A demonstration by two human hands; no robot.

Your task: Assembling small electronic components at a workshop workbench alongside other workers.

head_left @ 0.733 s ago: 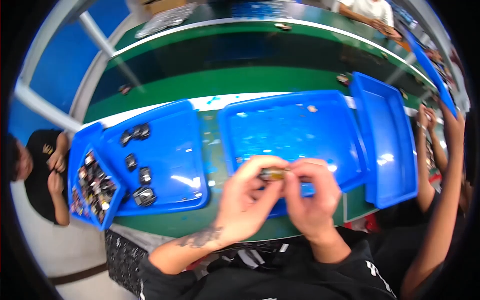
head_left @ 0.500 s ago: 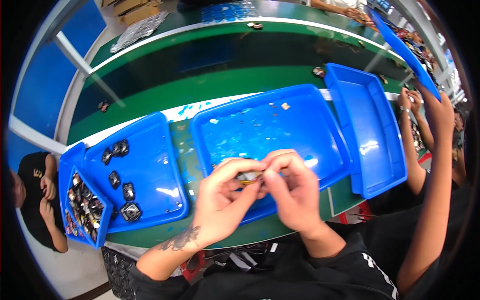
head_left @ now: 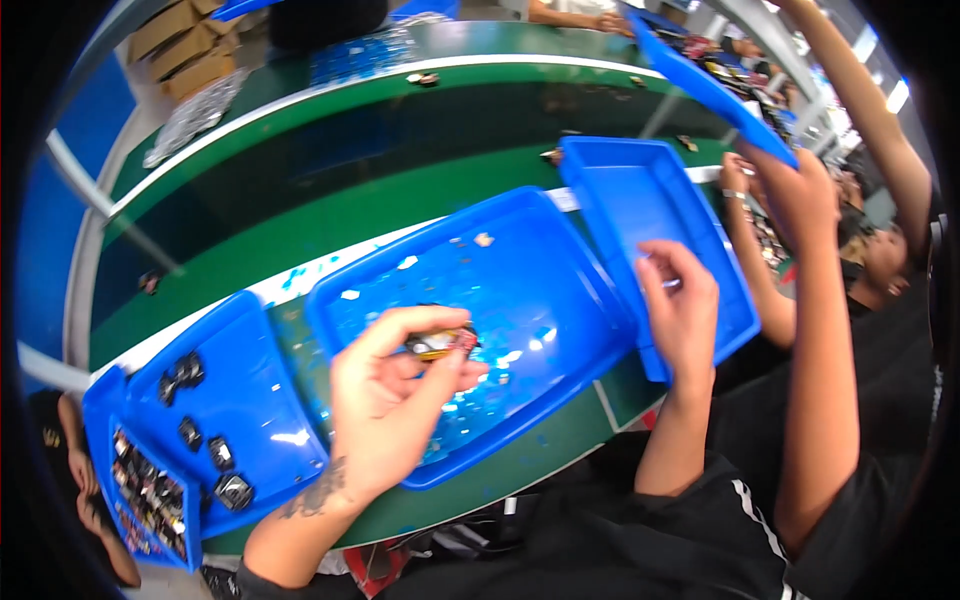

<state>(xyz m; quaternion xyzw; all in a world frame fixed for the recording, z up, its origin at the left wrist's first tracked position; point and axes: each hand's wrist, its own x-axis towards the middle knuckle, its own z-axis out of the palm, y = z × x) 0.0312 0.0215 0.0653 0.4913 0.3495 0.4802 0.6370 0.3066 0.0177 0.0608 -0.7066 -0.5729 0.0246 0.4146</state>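
Note:
My left hand (head_left: pixel 385 410) pinches a small electronic module (head_left: pixel 440 343) between thumb and fingers. The piece is black with a silver face, a yellow edge and a reddish part. It is held above the middle blue tray (head_left: pixel 575 360), whose floor is scattered with small clear-blue film scraps and a few pale bits. Apart from it, my right hand (head_left: pixel 685 310) hovers over the deep blue tray (head_left: pixel 735 290) on the right. Its thumb and index finger are curled close together; a tiny shiny spot shows by them, but what it is cannot be made out.
At left, a blue tray (head_left: pixel 275 385) carries several black casings (head_left: pixel 233 490); a smaller bin (head_left: pixel 190 525) of mixed parts rests on its side. A green conveyor belt (head_left: pixel 300 185) runs behind. On the right, another person's arm (head_left: pixel 830 350) holds up a blue tray (head_left: pixel 700 85).
My hands have parted: the right moved right, away from the module, while the left keeps hold of it. The view has shifted, and another raised arm shows at upper right.

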